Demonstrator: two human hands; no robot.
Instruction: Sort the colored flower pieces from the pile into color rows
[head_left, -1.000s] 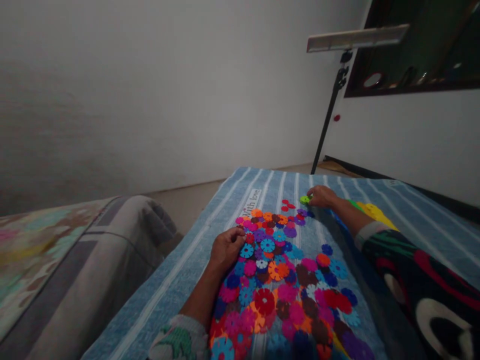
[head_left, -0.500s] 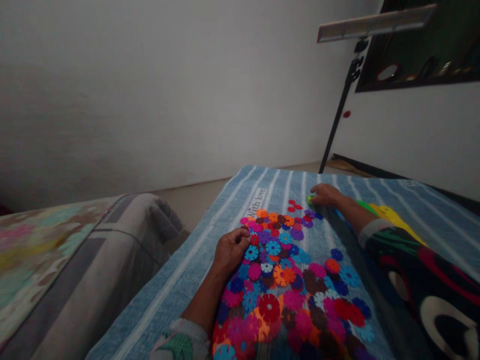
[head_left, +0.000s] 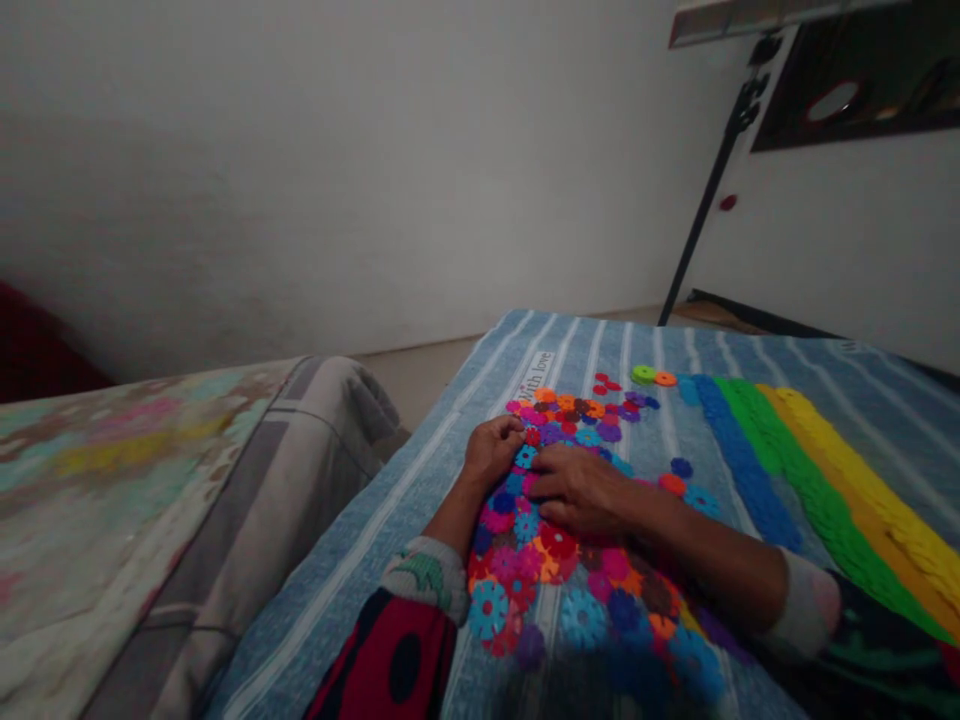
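A loose heap of flower-shaped plastic discs (head_left: 559, 540) in pink, orange, red, blue, purple and brown lies spread on the striped blue cloth. At the heap's left edge is my left hand (head_left: 495, 450), its fingers curled together beside a red disc (head_left: 532, 437); what sits between the fingertips is hidden. My right hand (head_left: 581, 488) reaches over the middle of the heap from the right. Its fingers are bent and slightly apart, touching the discs, and nothing shows in its grasp. Beyond the heap, a lime-green disc (head_left: 643, 374) and an orange disc (head_left: 665, 379) lie side by side.
Sorted rows stand to the right: blue discs (head_left: 739, 455), green discs (head_left: 787, 465) and yellow discs (head_left: 862, 475). A second covered surface (head_left: 247, 480) is at the left, with a gap between. Behind are a wall (head_left: 337, 180) and a dark stand pole (head_left: 705, 210).
My right hand has come back from the lime-green disc at the far side to the middle of the heap, leaving that disc on the cloth. The view has shifted, showing the sorted rows.
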